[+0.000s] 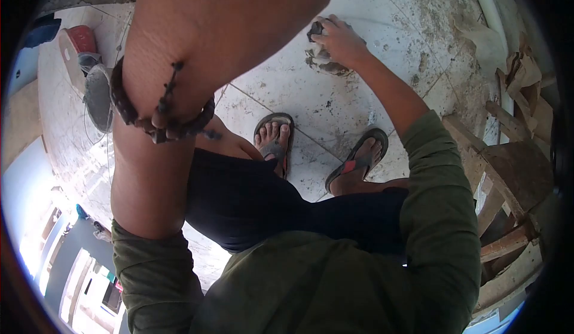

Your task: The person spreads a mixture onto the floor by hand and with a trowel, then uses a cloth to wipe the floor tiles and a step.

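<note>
**Person bending over a tiled floor, gripping a dark lump**

A person is looking down at their own body, bending over a dirty pale tiled floor point(371, 11). The right hand point(341, 38) is reaching to the far floor, fingers closing around a small dark lump point(315, 30). The lump is sitting at the far edge of a grey smear point(326, 65) on the tile, and the hand is resting over that smear. The left arm point(179, 47) is crossing close to the camera, wearing a bead bracelet point(161, 119). The left hand is lying outside the frame, so its grip cannot be told. Both arms are wearing green sleeves point(442, 214). Near the body, two feet in flip-flops point(274, 137) are standing on the tiles. A rough wooden stool point(514, 172) is standing at the right. A white pipe point(490, 11) is running along the far right.
</note>
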Motion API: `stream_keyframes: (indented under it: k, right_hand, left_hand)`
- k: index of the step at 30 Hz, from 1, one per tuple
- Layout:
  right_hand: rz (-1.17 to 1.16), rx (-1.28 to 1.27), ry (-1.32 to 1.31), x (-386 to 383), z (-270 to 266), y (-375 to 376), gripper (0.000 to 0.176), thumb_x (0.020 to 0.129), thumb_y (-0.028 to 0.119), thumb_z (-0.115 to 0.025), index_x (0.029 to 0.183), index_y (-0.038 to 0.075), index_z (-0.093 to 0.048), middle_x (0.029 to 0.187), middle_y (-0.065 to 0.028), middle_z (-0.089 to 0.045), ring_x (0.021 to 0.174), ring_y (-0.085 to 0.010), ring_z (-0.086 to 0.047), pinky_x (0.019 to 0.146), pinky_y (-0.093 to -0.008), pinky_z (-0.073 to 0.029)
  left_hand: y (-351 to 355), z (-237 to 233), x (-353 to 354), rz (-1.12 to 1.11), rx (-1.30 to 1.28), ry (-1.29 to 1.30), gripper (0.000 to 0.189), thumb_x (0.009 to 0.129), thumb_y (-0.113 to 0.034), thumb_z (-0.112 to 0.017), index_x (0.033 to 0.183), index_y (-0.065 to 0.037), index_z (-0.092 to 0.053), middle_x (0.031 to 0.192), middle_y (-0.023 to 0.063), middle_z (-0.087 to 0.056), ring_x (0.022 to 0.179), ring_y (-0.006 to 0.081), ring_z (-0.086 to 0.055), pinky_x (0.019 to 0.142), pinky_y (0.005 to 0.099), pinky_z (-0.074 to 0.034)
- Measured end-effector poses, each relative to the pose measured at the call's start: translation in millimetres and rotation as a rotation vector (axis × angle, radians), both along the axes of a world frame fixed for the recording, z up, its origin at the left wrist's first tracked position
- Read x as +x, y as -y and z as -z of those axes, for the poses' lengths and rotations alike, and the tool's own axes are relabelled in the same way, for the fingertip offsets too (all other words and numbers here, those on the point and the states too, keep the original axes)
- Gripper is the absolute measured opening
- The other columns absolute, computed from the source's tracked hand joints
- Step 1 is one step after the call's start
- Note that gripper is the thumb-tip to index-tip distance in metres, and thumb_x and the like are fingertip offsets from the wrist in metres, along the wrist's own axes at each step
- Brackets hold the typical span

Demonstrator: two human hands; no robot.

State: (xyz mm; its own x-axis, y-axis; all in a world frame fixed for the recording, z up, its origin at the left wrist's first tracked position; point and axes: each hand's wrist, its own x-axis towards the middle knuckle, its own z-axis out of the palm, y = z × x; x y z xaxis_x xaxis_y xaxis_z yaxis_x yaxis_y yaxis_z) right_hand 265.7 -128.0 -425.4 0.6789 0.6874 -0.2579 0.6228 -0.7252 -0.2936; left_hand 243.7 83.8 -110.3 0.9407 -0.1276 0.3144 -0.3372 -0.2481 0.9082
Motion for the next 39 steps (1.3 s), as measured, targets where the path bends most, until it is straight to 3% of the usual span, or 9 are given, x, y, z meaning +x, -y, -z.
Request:
stream_keyframes:
  k: [1, 5, 10, 16, 20, 27, 31, 36, 39]
  right_hand:
    - [-0.036, -0.041, -0.05, 3.5, -0.9, 5.6, 0.039, 0.088, 0.018, -0.063, 0.127, 0.024, -0.064, 0.154, -0.0079, -0.032, 0.143, -0.0327, -0.027, 0.11, -0.052, -0.038]
    - [-0.089, 0.024, 0.113, -4.5, -4.0, 28.2, 0.041, 0.085, 0.008, -0.059, 0.124, 0.019, -0.065, 0.141, -0.0085, -0.044, 0.131, -0.0325, -0.041, 0.103, -0.0474, -0.045]
    - [0.102, 0.043, 0.169, -37.7, 6.4, 40.5, 0.037, 0.089, 0.018, -0.06, 0.125, 0.013, -0.063, 0.127, -0.018, -0.052, 0.119, -0.0386, -0.05, 0.093, -0.0457, -0.052]
    - [0.369, 0.073, 0.163, -79.5, 6.0, 14.1, 0.047, 0.092, 0.04, -0.061, 0.127, 0.008, -0.061, 0.132, -0.0305, -0.049, 0.124, -0.0522, -0.044, 0.1, -0.0521, -0.045]
    - [0.482, 0.032, 0.162, -84.1, 6.4, -13.5, 0.045, 0.092, 0.039, -0.059, 0.122, 0.007, -0.063, 0.134, -0.0318, -0.049, 0.124, -0.0521, -0.045, 0.108, -0.0537, -0.036]
    - [-0.073, 0.153, 0.18, -85.2, 24.4, 23.9, 0.024, 0.088, 0.016, -0.059, 0.109, 0.008, -0.067, 0.129, -0.0155, -0.055, 0.127, -0.0418, -0.047, 0.105, -0.0526, -0.041]
    - [0.009, 0.12, 0.33, -81.7, -12.4, 43.0, 0.022, 0.088, 0.018, -0.061, 0.108, 0.014, -0.069, 0.136, -0.0119, -0.052, 0.13, -0.0395, -0.044, 0.102, -0.0603, -0.04]
    - [0.167, 0.126, 0.27, -93.3, 13.3, 50.2, 0.026, 0.083, 0.009, -0.061, 0.107, 0.01, -0.07, 0.127, -0.0184, -0.055, 0.121, -0.038, -0.049, 0.097, -0.044, -0.048]
    - [0.199, 0.099, 0.118, -101.3, 13.5, 36.7, 0.023, 0.08, 0.006, -0.061, 0.1, 0.009, -0.071, 0.124, -0.0158, -0.057, 0.118, -0.0378, -0.05, 0.092, -0.0439, -0.05]
  left_hand:
    - [0.6, -1.4, -0.7, -0.004, 0.008, -0.003, 0.032, 0.08, 0.005, -0.048, 0.108, 0.007, -0.063, 0.102, 0.0108, -0.066, 0.097, 0.0164, -0.062, 0.09, 0.0291, -0.049]
    - [-3.7, -7.4, -4.5, -0.015, 0.036, -0.02, 0.032, 0.08, 0.004, -0.048, 0.108, 0.006, -0.063, 0.102, 0.011, -0.066, 0.097, 0.0167, -0.062, 0.09, 0.0292, -0.049]
    - [-4.3, -11.6, -2.4, -0.001, 0.069, -0.04, 0.031, 0.081, 0.002, -0.049, 0.108, 0.006, -0.063, 0.103, 0.0112, -0.066, 0.098, 0.0172, -0.062, 0.09, 0.0293, -0.049]
    - [0.5, -15.0, 0.1, 0.026, 0.099, -0.063, 0.031, 0.082, 0.001, -0.05, 0.109, 0.005, -0.063, 0.104, 0.0115, -0.066, 0.098, 0.0178, -0.062, 0.09, 0.0294, -0.049]
    - [4.6, -15.2, -0.3, 0.04, 0.122, -0.07, 0.03, 0.082, 0.0, -0.05, 0.109, 0.005, -0.063, 0.104, 0.0117, -0.066, 0.099, 0.0182, -0.062, 0.09, 0.0295, -0.049]
    - [6.6, -15.2, -4.6, 0.046, 0.155, -0.076, 0.03, 0.083, -0.002, -0.051, 0.109, 0.004, -0.064, 0.105, 0.012, -0.066, 0.1, 0.0189, -0.063, 0.09, 0.0297, -0.049]
    - [6.3, -18.1, -4.5, 0.058, 0.155, -0.076, 0.029, 0.083, -0.003, -0.052, 0.109, 0.004, -0.064, 0.106, 0.0121, -0.067, 0.1, 0.0192, -0.063, 0.09, 0.0298, -0.049]
    - [11.1, -22.2, -3.4, 0.075, 0.164, -0.079, 0.029, 0.084, -0.004, -0.052, 0.109, 0.003, -0.064, 0.107, 0.0124, -0.067, 0.101, 0.0197, -0.063, 0.09, 0.03, -0.049]
    - [13.1, -24.6, -6.1, 0.077, 0.175, -0.076, 0.029, 0.084, -0.005, -0.053, 0.11, 0.003, -0.064, 0.107, 0.0125, -0.067, 0.101, 0.02, -0.063, 0.09, 0.03, -0.049]
